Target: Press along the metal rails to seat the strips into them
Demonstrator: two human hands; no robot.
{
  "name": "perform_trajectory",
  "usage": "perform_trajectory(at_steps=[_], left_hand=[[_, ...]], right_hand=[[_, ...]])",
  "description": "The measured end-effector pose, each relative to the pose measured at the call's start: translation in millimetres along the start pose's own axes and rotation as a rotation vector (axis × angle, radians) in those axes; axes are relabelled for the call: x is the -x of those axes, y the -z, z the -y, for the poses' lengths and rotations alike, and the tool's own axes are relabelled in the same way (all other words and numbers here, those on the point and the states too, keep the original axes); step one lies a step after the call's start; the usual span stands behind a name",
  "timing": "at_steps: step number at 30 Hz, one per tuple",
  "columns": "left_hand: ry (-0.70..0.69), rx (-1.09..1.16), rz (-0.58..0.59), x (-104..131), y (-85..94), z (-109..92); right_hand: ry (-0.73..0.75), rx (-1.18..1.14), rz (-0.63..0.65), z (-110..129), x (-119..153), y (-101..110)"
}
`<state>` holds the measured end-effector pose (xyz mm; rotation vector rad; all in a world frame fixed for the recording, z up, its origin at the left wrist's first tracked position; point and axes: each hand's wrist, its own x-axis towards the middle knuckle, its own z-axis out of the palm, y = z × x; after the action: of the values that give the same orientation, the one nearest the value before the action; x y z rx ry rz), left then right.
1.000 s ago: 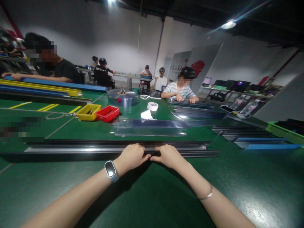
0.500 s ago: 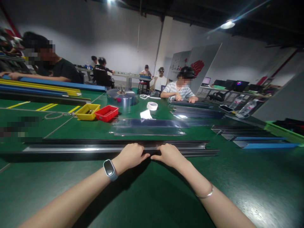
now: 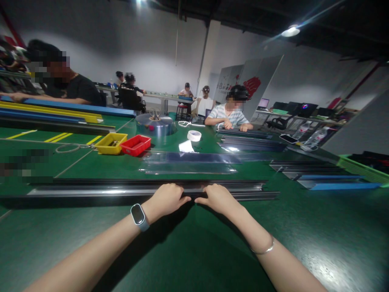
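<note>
Channel (image 3: 130, 196) lies across the table (image 3: 197, 259), left hand (image 3: 168, 198) and right hand (image 3: 220, 198) curled over its near edge, grasping it side by side; characters (image 3: 226, 86) on the panel (image 3: 263, 75) blur past reading.

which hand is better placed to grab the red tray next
Probably the left hand: it is nearer the red tray, while the right hand sits farther right. Both touch the black profile.

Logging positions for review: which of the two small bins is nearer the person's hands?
The red bin, right of the yellow bin; its colour and its place nearer the left hand set it apart.
</note>
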<state>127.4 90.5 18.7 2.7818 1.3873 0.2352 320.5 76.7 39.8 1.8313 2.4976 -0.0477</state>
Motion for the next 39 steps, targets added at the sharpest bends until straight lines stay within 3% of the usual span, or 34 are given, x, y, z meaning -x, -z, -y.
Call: perform_trajectory(at_steps=[8, 15, 23, 31, 39], left_hand=[[-0.010, -0.048, 0.073, 1, 5.7, 9], [-0.009, -0.096, 0.089, 7, 7.1, 18], [-0.080, -0.033, -0.073, 5, 9.8, 3], [-0.048, -0.117, -0.225, 2, -14.8, -12], [-0.078, -0.146, -0.316, 5, -20.1, -11]], right_hand=[[0.101, -0.005, -0.085, 3, -2, -2], [0.174, -0.001, -0.195, 13, -9, -20], [0.188, 0.055, -0.241, 11, -12, -29], [0.203, 0.100, -0.290, 9, -15, -35], [0.215, 0.128, -0.362, 6, -18, -46]])
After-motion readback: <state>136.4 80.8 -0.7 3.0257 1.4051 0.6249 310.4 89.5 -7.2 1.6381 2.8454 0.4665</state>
